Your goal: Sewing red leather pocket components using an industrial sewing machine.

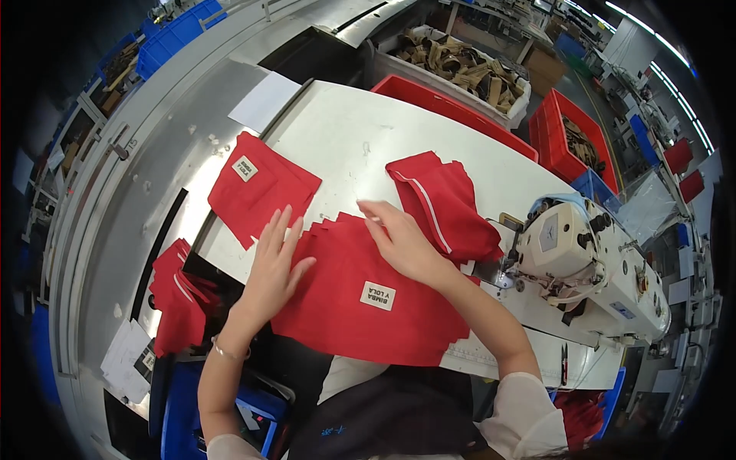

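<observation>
A stack of red fabric pieces [345, 330] with a small white sewn label [378, 296] lies at the near edge of the white sewing table. My left hand [277, 264] is over its left edge, fingers stretched and slightly apart, with nothing in them. Over the upper right part of the stack, my right hand [405, 241] has its fingers extended toward the left and holds nothing; whether it presses on the cloth I cannot tell. Another labelled red piece [264, 188] rests beyond my left hand. Folded red cloth with a white stripe [445, 207] lies beyond my right hand.
A white sewing machine [567, 249] stands at the right, close to the striped cloth. More red cloth [180, 295] hangs at the table's left side. Red crates [452, 115] and a bin of brown strips [468, 69] sit behind the table. Small scissors or snips [564, 363] lie near right.
</observation>
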Action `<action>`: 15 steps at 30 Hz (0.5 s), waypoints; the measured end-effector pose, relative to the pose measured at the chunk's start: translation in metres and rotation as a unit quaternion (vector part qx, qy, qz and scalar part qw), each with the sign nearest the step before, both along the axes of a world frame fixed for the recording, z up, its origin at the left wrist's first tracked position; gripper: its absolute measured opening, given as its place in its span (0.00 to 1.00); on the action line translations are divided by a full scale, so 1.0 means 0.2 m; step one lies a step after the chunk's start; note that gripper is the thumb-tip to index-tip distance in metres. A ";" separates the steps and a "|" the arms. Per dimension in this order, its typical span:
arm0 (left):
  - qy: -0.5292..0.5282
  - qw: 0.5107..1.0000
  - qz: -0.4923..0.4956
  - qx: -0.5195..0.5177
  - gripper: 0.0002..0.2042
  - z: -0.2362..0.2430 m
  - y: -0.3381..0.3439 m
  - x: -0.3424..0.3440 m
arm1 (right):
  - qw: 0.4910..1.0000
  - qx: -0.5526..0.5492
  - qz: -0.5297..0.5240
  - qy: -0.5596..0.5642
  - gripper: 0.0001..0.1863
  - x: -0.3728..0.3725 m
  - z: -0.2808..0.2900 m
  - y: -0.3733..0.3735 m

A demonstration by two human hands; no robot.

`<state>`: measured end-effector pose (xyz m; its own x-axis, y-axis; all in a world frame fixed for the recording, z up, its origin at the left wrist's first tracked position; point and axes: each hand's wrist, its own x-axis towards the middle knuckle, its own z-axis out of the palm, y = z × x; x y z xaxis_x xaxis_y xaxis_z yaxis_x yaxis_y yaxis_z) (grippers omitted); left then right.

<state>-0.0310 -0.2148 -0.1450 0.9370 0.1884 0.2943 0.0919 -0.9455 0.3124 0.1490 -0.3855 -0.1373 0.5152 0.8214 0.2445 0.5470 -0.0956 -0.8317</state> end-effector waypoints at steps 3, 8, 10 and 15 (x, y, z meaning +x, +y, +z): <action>0.045 0.996 -0.051 -0.052 0.29 0.03 -0.27 -0.17 | 0.995 -0.062 0.016 -0.074 0.13 -0.15 0.00 -0.44; -0.038 0.982 -0.093 -0.162 0.17 -0.09 -0.43 -0.24 | 0.969 -0.095 -0.014 -0.228 0.17 -0.36 -0.04 -0.81; -0.056 0.980 -0.108 -0.157 0.15 -0.08 -0.50 -0.20 | 0.959 -0.102 -0.028 -0.263 0.19 -0.40 -0.07 -0.87; -0.074 0.969 -0.183 -0.147 0.14 -0.05 -0.62 -0.09 | 0.949 -0.102 -0.018 -0.298 0.19 -0.45 -0.12 -0.94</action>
